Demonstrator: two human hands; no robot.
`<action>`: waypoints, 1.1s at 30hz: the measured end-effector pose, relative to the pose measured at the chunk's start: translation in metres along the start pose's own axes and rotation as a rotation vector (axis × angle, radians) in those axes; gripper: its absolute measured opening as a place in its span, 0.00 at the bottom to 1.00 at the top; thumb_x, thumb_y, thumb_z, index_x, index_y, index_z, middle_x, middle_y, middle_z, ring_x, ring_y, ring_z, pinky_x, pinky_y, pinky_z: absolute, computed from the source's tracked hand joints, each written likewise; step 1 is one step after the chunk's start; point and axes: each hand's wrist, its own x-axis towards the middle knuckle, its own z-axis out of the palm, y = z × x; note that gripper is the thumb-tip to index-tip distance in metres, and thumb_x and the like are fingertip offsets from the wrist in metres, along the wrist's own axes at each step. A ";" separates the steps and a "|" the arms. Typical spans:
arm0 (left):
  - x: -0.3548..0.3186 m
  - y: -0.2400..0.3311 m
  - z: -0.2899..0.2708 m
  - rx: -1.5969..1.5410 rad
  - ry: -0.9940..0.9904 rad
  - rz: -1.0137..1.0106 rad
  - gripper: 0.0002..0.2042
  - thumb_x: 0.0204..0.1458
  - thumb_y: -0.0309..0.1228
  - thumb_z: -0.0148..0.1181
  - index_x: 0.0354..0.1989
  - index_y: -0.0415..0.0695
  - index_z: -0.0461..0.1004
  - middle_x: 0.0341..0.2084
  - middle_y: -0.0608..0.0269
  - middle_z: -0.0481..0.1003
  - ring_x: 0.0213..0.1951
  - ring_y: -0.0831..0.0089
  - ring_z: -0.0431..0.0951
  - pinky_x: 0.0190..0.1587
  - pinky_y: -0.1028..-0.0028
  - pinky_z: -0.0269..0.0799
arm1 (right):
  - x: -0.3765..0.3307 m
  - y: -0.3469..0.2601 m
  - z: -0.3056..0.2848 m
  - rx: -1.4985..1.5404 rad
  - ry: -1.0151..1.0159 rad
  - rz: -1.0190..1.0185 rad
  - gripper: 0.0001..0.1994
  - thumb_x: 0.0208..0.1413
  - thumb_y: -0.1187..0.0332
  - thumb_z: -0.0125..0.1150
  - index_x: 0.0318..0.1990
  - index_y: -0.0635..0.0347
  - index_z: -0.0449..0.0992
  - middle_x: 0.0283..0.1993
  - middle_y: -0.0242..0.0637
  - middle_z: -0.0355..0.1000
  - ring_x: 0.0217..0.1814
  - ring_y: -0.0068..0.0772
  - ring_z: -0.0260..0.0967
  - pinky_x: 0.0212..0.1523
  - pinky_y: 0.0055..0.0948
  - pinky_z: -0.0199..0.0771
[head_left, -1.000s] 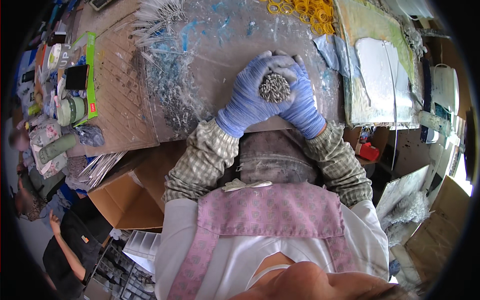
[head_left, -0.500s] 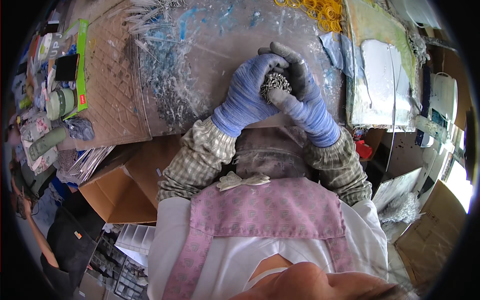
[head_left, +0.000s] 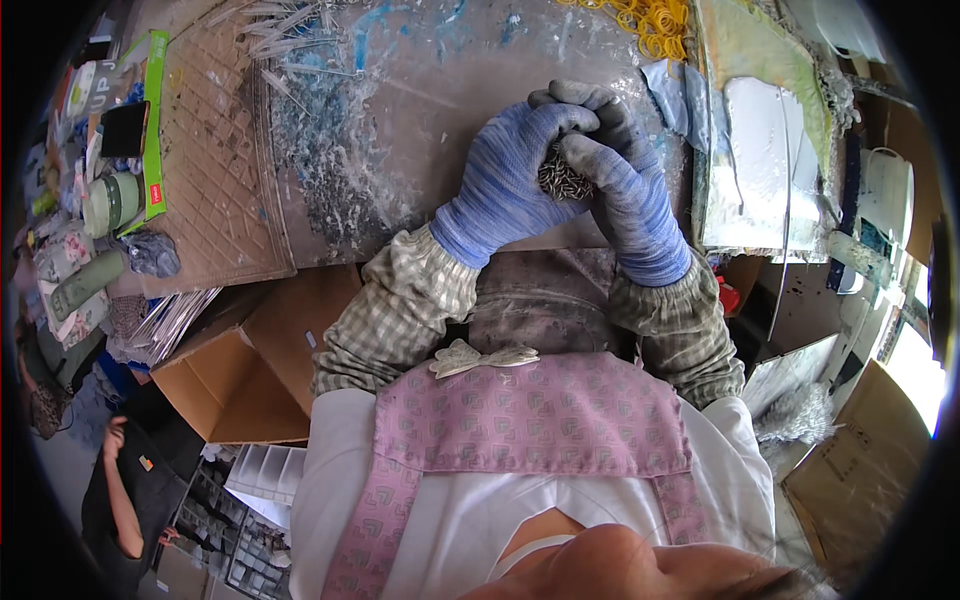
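Note:
Both my hands wear blue knit gloves with grey fingers and are cupped together above the workbench (head_left: 410, 150). Between them sits a tight round bunch of small silvery metal pieces (head_left: 563, 180), its many ends showing; their exact kind is not clear. My left hand (head_left: 505, 180) wraps the bunch from the left. From the right, my right hand (head_left: 632, 190) closes round it, thumb laid across its upper edge. The far fingers of both hands overlap, and the underside of the bunch is hidden.
Clear thin strips (head_left: 285, 35) lie at the back left, and yellow rubber bands (head_left: 655, 25) at the back right. A white sheet (head_left: 765, 130) rests on the right. An open cardboard box (head_left: 235, 385) stands below the bench's left edge. Another person's arm (head_left: 120, 490) shows lower left.
My hands, with the bunch, have shifted slightly right. My right thumb has moved from the front of the bunch to its upper edge. The other person's arm has moved.

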 end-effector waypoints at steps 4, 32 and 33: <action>0.001 -0.007 -0.001 -0.049 -0.021 0.025 0.30 0.37 0.33 0.79 0.50 0.44 0.72 0.40 0.56 0.78 0.43 0.60 0.82 0.45 0.66 0.79 | 0.005 -0.003 -0.003 -0.059 0.016 -0.064 0.22 0.60 0.72 0.64 0.61 0.65 0.69 0.60 0.39 0.69 0.60 0.27 0.68 0.62 0.27 0.68; 0.005 0.005 -0.004 0.093 -0.034 0.008 0.21 0.44 0.33 0.71 0.48 0.48 0.72 0.37 0.58 0.79 0.39 0.55 0.82 0.42 0.62 0.78 | -0.035 -0.124 -0.042 -0.758 0.275 -1.024 0.11 0.70 0.68 0.50 0.53 0.63 0.71 0.51 0.44 0.74 0.55 0.35 0.71 0.61 0.36 0.69; 0.004 0.005 -0.003 0.100 -0.013 -0.009 0.22 0.44 0.32 0.71 0.48 0.48 0.72 0.37 0.58 0.79 0.38 0.58 0.82 0.41 0.64 0.78 | -0.036 -0.120 -0.043 -0.682 0.262 -0.990 0.10 0.70 0.69 0.49 0.52 0.63 0.71 0.50 0.43 0.74 0.54 0.34 0.71 0.60 0.35 0.69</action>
